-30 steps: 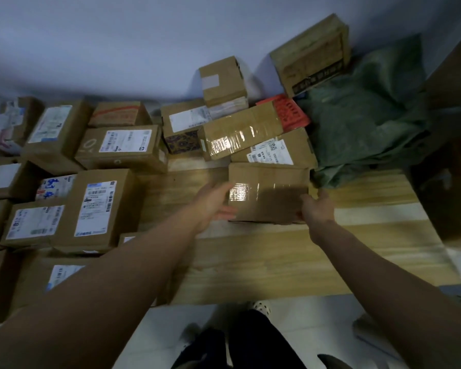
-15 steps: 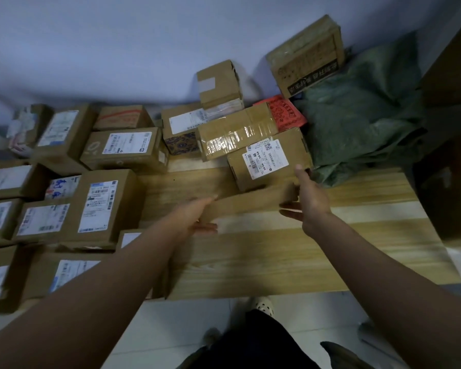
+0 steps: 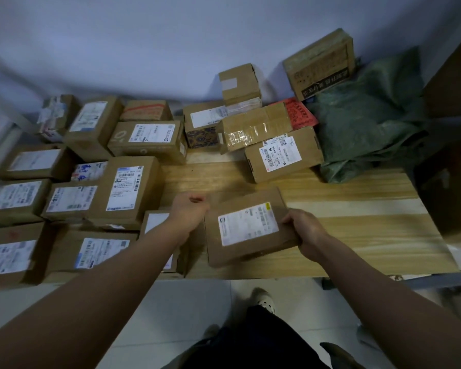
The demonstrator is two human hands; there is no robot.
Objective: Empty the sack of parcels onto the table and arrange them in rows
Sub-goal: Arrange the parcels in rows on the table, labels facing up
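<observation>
The flat brown cardboard parcel w/ a white label (image 3: 246, 226) sits near the table's (image 3: 357, 235) front edge, right hand (image 3: 305, 230) pinching its right side, left hand (image 3: 189, 213) curled at its left; prob. light & stiff, so hold the edges.

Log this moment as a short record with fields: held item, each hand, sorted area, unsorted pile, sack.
held item: flat parcel, label side up, near the table's front edge
right hand: right hand grips the parcel's right edge
left hand: left hand at its left edge; grip unclear
sorted area: labelled boxes in rows on the left
unsorted pile: loose boxes heaped at the back
sack: green sack slumped at the back right
</observation>
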